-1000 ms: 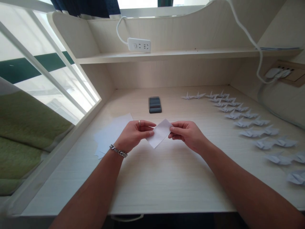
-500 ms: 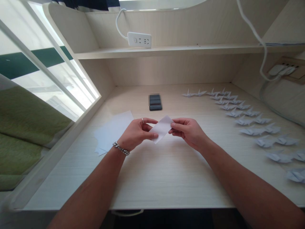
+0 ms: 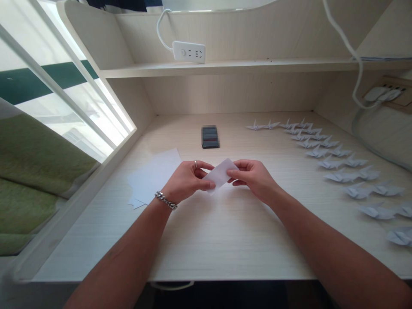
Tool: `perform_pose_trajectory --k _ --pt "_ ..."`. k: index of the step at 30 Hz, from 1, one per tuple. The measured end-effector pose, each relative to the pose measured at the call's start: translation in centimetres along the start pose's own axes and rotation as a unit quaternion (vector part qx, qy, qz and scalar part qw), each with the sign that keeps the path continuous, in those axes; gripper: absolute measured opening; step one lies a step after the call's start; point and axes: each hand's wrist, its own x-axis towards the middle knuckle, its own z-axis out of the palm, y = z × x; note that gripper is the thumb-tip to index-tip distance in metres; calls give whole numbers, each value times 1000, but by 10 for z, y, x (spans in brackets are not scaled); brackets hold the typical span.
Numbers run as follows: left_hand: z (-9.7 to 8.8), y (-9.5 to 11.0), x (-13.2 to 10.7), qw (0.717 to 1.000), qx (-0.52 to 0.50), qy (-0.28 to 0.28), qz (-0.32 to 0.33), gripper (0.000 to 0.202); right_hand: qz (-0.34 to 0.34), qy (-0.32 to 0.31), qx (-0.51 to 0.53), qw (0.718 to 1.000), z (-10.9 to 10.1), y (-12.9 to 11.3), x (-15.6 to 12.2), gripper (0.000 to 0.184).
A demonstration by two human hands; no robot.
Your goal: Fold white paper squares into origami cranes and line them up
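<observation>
White paper strip (image 3: 219, 176) pinched between left hand (image 3: 186, 182) and right hand (image 3: 254, 180), above the bench (image 3: 225, 244)

I read the fingers (image 3: 206, 183) of both hands as closed on opposite ends of the strip, which sits raised just off the bench. A loose pinch could let it slip and drop; uneven pull could crease or tear it. The left wrist's chain bracelet (image 3: 165, 201) is just beside the loose sheets (image 3: 151, 176), so a sideways move could catch and scatter them. A wide swing of the right arm could knock the paper cranes (image 3: 341, 175).
</observation>
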Motion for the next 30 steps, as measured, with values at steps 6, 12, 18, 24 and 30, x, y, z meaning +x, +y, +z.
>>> perform_pose_trajectory --k 6,12,18,24,30 --pt "5 -4 2 994 -98 14 -36 32 -7 24 13 1000 3 2 1 29" --pt "5 -9 6 985 -159 49 -35 29 7 9 12 1000 1 2 1 29" --pt "-1 -7 5 996 -79 32 -33 27 13 20 -21 999 2 0 0 29" --pt "3 -2 2 1000 13 -13 23 24 7 -39 -96 995 2 2 -2 24" --pt "6 -4 3 999 20 -1 25 25 -4 -52 -107 993 4 3 -2 22"
